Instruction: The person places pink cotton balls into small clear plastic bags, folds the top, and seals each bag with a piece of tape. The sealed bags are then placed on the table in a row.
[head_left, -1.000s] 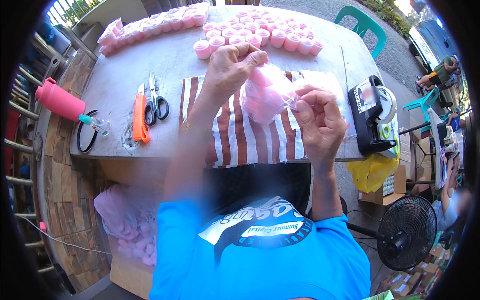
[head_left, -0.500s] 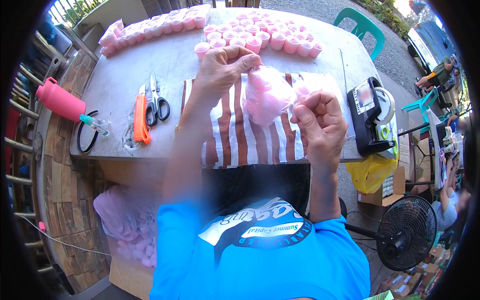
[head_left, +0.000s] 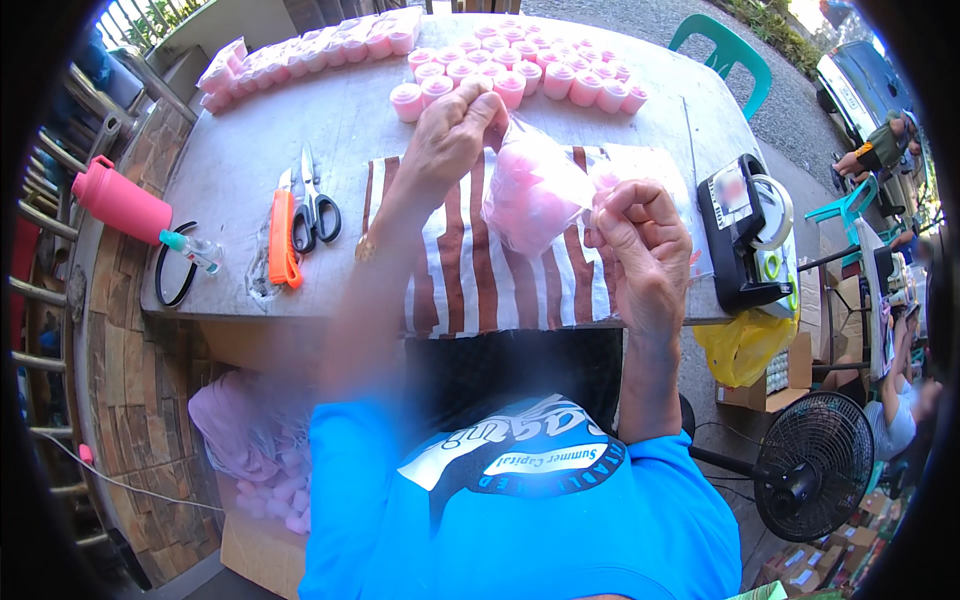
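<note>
A clear plastic bag point(head_left: 535, 198) with rounded pink things in it hangs between my hands above a brown-and-white striped cloth point(head_left: 468, 262). The fingers of my left hand point(head_left: 450, 135) pinch one upper corner of the bag. Lower and to the right, my right hand point(head_left: 645, 240) has its thumb and fingers closed on the bag's other side. Behind the bag, several small pink lidded cups point(head_left: 530, 72) stand in rows on the table. What exactly the pink things in the bag are is blurred by the plastic.
Scissors point(head_left: 315, 205) and an orange cutter point(head_left: 282, 240) lie on the table point(head_left: 235, 165) at left, near a pink tumbler point(head_left: 120, 200) and small bottle point(head_left: 195, 250). A black tape dispenser point(head_left: 738, 240) stands at right. Wrapped pink cups point(head_left: 310, 60) line the far left. A fan point(head_left: 812, 465) stands lower right.
My left hand has drawn slightly up and left, stretching the bag's top edge. The right hand has shifted very little and keeps its grip.
</note>
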